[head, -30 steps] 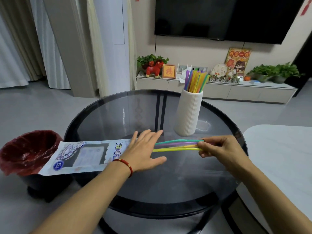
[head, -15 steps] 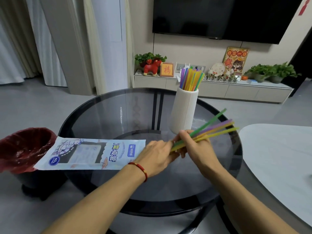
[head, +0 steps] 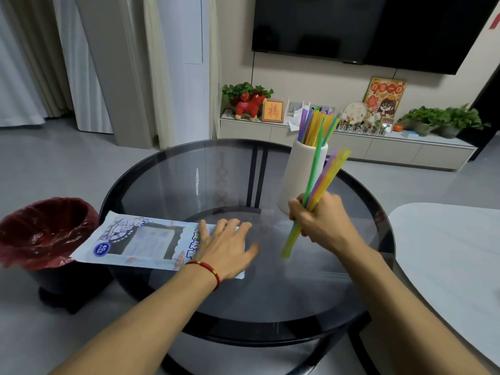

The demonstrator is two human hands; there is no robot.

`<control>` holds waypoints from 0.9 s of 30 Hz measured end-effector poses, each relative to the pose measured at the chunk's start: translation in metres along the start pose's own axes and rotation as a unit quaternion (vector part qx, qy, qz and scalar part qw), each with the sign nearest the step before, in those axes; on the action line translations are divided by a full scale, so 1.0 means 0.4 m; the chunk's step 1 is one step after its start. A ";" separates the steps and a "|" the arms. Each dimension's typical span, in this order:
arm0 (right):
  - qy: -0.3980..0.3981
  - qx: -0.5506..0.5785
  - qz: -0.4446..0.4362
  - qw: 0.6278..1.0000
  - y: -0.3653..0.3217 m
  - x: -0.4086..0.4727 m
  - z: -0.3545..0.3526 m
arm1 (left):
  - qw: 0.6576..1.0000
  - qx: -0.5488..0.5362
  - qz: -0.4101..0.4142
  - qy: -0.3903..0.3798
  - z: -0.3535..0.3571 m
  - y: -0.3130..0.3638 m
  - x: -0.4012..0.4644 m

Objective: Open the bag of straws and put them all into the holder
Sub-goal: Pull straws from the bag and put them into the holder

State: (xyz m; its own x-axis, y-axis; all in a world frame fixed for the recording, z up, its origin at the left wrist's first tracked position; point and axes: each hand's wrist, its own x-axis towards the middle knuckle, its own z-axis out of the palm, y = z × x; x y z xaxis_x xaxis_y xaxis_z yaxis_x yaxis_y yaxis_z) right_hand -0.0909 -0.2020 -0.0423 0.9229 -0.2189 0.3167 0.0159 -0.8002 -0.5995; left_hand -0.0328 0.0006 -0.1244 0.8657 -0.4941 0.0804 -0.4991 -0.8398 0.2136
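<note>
A white ribbed holder (head: 299,174) stands on the round glass table (head: 167,185), with several coloured straws (head: 315,123) sticking out of its top. My right hand (head: 320,221) is shut on a bundle of green, purple and yellow straws (head: 323,177), held steeply tilted just in front of the holder, tops near its rim. The blue and white straw bag (head: 135,240) lies flat at the table's left, overhanging the edge. My left hand (head: 226,246) rests flat on the bag's right end, fingers spread.
A bin with a red liner (head: 40,231) stands on the floor left of the table, under the bag's overhanging end. A white table (head: 446,244) lies to the right. A low TV cabinet (head: 351,144) with plants and ornaments runs along the far wall.
My right hand pulled the straws fully out of the bag and swung them from flat to nearly upright beside the holder. My left hand returned to press on the bag's end.
</note>
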 end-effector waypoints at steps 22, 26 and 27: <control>0.048 0.405 0.111 0.906 0.063 -0.056 -0.018 | 0.972 -0.138 0.164 0.094 -0.047 0.144 0.006; 0.168 0.390 0.096 0.900 0.059 0.013 -0.104 | 0.984 -0.053 0.061 0.158 -0.036 0.119 0.016; 0.196 0.393 0.089 0.894 0.052 0.040 -0.131 | 0.986 -0.050 0.026 0.156 -0.030 0.107 0.014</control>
State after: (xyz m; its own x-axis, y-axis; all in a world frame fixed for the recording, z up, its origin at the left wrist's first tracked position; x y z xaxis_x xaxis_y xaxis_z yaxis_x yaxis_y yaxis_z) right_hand -0.0961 -0.2512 -0.0112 0.7341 -0.6065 0.3055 0.2891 -0.1279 -0.9487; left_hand -0.0490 -0.0355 -0.1031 0.8163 -0.4299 0.3859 -0.5505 -0.7813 0.2941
